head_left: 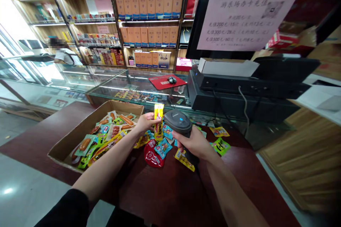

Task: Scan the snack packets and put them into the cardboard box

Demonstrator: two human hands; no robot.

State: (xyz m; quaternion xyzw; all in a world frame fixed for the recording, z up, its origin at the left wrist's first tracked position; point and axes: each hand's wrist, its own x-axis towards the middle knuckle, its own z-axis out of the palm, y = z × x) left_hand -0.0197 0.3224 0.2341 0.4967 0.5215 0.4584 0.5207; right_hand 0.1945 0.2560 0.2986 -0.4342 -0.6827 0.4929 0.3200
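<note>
Upright between the fingers of my left hand (145, 123) is a narrow yellow snack packet (158, 127). My right hand (194, 142) is wrapped round the handle of a dark barcode scanner (178, 120), whose head is close beside the packet and shows a small blue light. Under and around both hands lie loose snack packets: a red one (153, 156), a blue one (163, 148) and a yellow one (183, 160). Left of my left hand stands an open cardboard box (61, 145) holding several packaged sausages and snacks.
A green packet (221, 147) and another yellow packet (219, 132) lie on the right of the dark red table (149, 193). Behind are a glass counter (125, 81), a mouse (172, 79) on a red mat, and a cash register (239, 85). A person (66, 56) is at the far left.
</note>
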